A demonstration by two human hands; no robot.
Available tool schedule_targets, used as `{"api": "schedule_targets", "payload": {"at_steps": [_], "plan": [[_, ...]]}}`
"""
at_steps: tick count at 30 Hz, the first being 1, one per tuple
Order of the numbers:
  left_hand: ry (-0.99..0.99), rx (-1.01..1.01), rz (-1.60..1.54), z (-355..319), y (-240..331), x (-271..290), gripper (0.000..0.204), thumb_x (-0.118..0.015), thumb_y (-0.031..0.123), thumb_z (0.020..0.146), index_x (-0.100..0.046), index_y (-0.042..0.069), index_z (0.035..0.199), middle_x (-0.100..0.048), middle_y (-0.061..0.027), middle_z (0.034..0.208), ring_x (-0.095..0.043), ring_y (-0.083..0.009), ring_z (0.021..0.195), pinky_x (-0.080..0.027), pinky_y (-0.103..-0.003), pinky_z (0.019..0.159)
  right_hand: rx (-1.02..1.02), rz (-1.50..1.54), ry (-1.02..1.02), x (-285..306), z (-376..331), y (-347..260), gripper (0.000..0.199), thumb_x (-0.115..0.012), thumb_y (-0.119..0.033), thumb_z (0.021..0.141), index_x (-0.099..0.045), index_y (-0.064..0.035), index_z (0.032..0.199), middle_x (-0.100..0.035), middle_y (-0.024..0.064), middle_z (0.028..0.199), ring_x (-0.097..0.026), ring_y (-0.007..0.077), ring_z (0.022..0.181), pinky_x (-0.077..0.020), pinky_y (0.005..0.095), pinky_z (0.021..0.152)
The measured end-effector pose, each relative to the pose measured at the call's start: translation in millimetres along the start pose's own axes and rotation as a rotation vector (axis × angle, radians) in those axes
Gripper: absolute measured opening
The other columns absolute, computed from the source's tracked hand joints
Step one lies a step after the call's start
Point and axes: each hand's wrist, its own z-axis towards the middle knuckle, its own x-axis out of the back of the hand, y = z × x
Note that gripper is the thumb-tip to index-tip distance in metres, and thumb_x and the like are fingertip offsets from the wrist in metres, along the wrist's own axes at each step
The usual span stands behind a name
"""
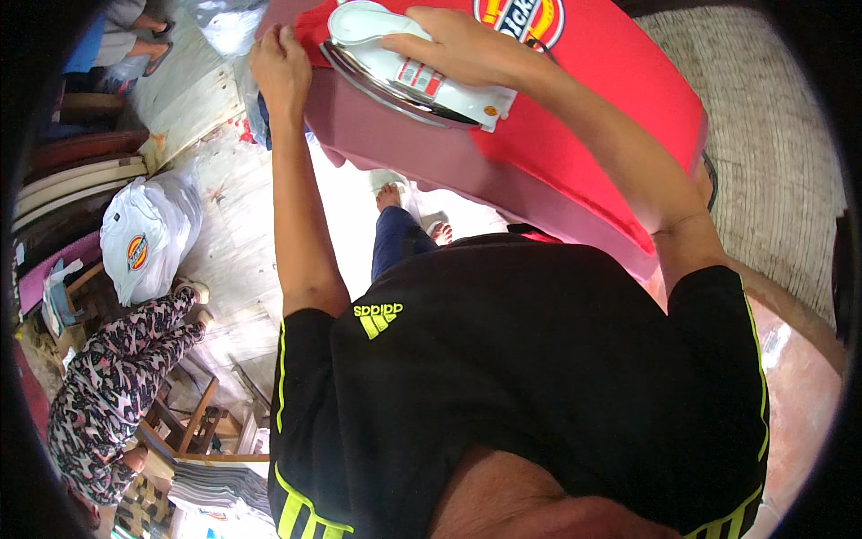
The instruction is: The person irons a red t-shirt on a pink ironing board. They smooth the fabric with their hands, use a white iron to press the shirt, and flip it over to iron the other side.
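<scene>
1. Far to the left of the iron, and nearer the wearer's body, a person in patterned trousers (108,386) is partly in view, feet on the pale floor.
2. Above those trousers, also left of the iron, sits a clear plastic bag (180,202) with a white shirt (135,234) showing through or on it (a round, colourful print marks the shirt).
3. Well to the left of the iron, level with it, another person's lower legs (144,45) show, in dark sandals.
4. Below the bag, left of the iron and toward the wearer, lies a stack of grey cloths (220,490).
5. Just left of the iron is the left hand (281,67), knuckles up and fingers curled inward at the edge of the red cloth; I cannot tell how tightly they close or whether they pinch any fabric.
6. The iron (386,67), pale with a shiny metal rim, is on the left part of the red cloth.
7. On top of the iron, the right hand (449,45) is wrapped around its handle, fingers bent.
8. The red cloth (620,99) spreads right from the iron, over a table with a mauve cover (368,130) (the cover shows along the near side).
9. Far right of the iron is a ribbed, greyish mat (754,108).
</scene>
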Motion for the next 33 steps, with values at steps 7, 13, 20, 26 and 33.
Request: {"api": "schedule_targets", "payload": {"at_steps": [7,13,20,26,33], "plan": [[0.066,-0.063,0.34,-13,2,-32,0.043,-0.069,0.045,0.084,-0.071,0.006,0.103,-0.06,-0.0228,0.106,-0.055,-0.0431,0.101,-0.045,-0.054,0.084,-0.133,-0.035,0.175,-15,-125,55,0.043,-0.057,-0.041,0.098,-0.057,0.0013,0.101,-0.066,0.0201,0.086,-0.067,0.0265,0.077,-0.0498,0.0389,0.067],[0.02,-0.031,0.274,-2,-7,-21,0.04,-0.07,0.045,0.083,-0.071,0.005,0.09,-0.067,-0.0159,0.084,-0.064,-0.0369,0.081,-0.049,-0.047,0.075,-0.306,0.196,0.227,-30,-186,48,0.045,-0.058,-0.038,0.097,-0.055,0.0057,0.104,-0.063,0.0296,0.082,-0.065,0.0435,0.077,-0.0484,0.0492,0.069],[-0.066,0.244,0.086,5,6,-10,0.045,-0.068,0.05,0.084,-0.074,0.006,0.091,-0.072,-0.0148,0.078,-0.07,-0.0326,0.076,-0.053,-0.041,0.07,-0.083,0.107,0.201,-24,-102,48,0.039,-0.057,-0.036,0.099,-0.055,0.0034,0.098,-0.065,0.0235,0.081,-0.066,0.0255,0.073,-0.0488,0.0393,0.065],[-0.219,0.347,-0.293,14,-12,10,0.031,-0.075,0.033,0.086,-0.077,0.004,0.095,-0.072,-0.0069,0.073,-0.064,-0.0127,0.065,-0.05,-0.029,0.064,0.005,0.01,0.088,-26,2,21,0.047,-0.055,-0.042,0.099,-0.057,0.0047,0.102,-0.065,0.0249,0.084,-0.067,0.0276,0.073,-0.0495,0.0403,0.065],[-0.177,0.507,-0.495,22,-46,32,0.028,-0.068,0.024,0.093,-0.074,-0.002,0.098,-0.067,-0.0035,0.072,-0.056,-0.0077,0.065,-0.046,-0.024,0.06,-0.005,-0.002,0.002,-35,78,-3,0.049,-0.055,-0.045,0.098,-0.058,0.0036,0.105,-0.067,0.0239,0.086,-0.069,0.0289,0.076,-0.0519,0.0394,0.067]]}}
